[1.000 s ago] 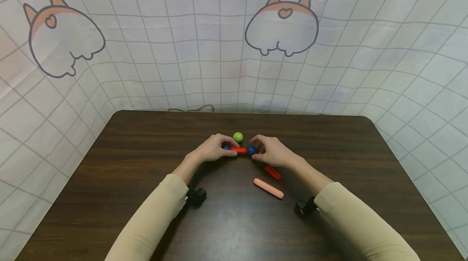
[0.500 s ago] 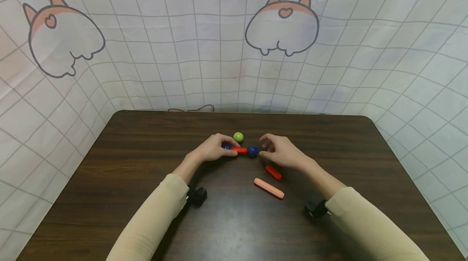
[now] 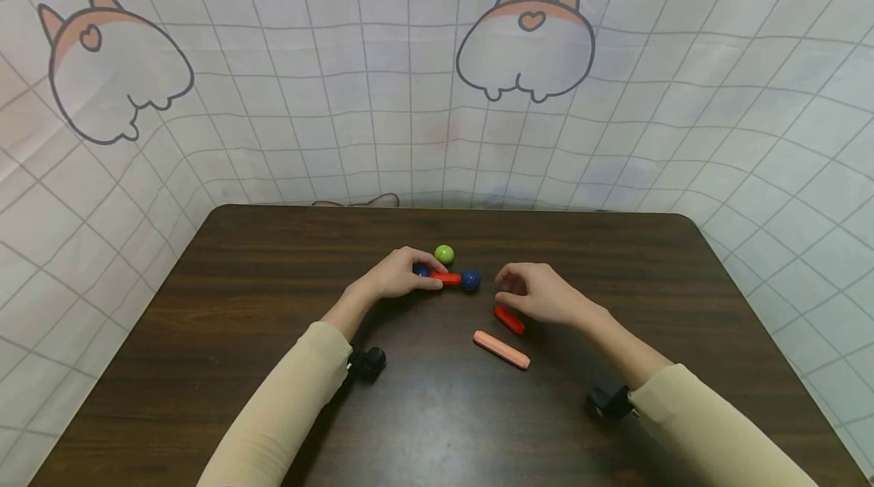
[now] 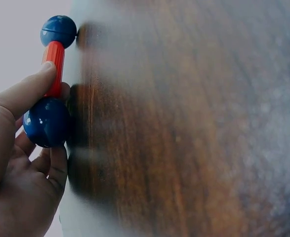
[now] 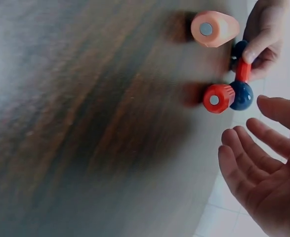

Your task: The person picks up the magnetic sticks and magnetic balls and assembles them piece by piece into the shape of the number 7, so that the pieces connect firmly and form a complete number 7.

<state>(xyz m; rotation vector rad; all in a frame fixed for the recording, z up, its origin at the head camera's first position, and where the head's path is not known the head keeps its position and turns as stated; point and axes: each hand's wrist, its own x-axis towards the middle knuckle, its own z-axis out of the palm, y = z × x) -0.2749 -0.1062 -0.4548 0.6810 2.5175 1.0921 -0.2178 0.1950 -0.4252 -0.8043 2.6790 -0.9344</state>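
Note:
My left hand (image 3: 394, 274) pinches a red magnetic stick (image 3: 448, 279) between thumb and fingers, low over the table. One blue ball (image 3: 470, 280) is joined to its right end. At the other end a second blue ball (image 4: 47, 122) sits inside the curve of that hand. To the right, my right hand (image 3: 544, 294) holds nothing, its fingers loosely bent and apart from the blue ball. Just below it lies a loose red stick (image 3: 509, 320), whose end carries a silver disc (image 5: 214, 100) in the right wrist view.
Behind the joined pieces a lime-green ball (image 3: 444, 254) rests on the dark wooden table (image 3: 273, 396). A longer salmon-coloured stick (image 3: 501, 350) lies nearer the front. White grid-patterned cloth (image 3: 382, 92) hangs behind and at the sides.
My right hand has let go of the right-hand blue ball and moved right and slightly nearer. The ball stays joined to the red stick, and my left hand keeps its hold.

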